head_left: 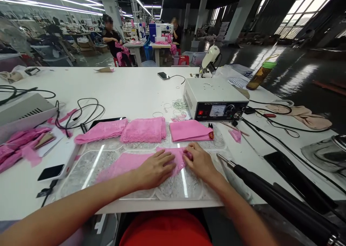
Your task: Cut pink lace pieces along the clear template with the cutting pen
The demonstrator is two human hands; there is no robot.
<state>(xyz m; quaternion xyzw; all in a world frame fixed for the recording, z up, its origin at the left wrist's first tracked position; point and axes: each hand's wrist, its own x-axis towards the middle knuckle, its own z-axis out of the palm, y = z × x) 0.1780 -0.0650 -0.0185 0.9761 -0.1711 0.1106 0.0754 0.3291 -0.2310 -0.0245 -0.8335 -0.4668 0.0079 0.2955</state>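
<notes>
Lying flat on a clear, glossy mat [94,172] at the near edge of the white tabletop [135,91], the pink lace piece [132,163] stretches out under and to the left of the hands. The left hand [156,169] rests palm down on its right part, fingers spread and pointing toward the right hand. The right hand [198,161] is at the piece's right end, its fingers bent over the edge with some pink fabric bunched at the fingertips; whether thumb and finger are pinching it, I cannot tell.

Just beyond the piece, three folded pink stacks lie in a row: a narrow one [101,130] at the left, a lace-edged one [143,130] touching it, and a smoother one [190,130] at the right. Right of the right hand, a black-handled tool [270,192] points its metal tip toward the mat. Behind the right stack stands a control box [216,99] with a dial and a red switch, pale green rings [180,104] lying beside it. Loose black cable [90,109] and more pink fabric [23,145] lie to the left. Across the room, a person [115,42] sits holding pink cloth near a sewing machine [162,31].
</notes>
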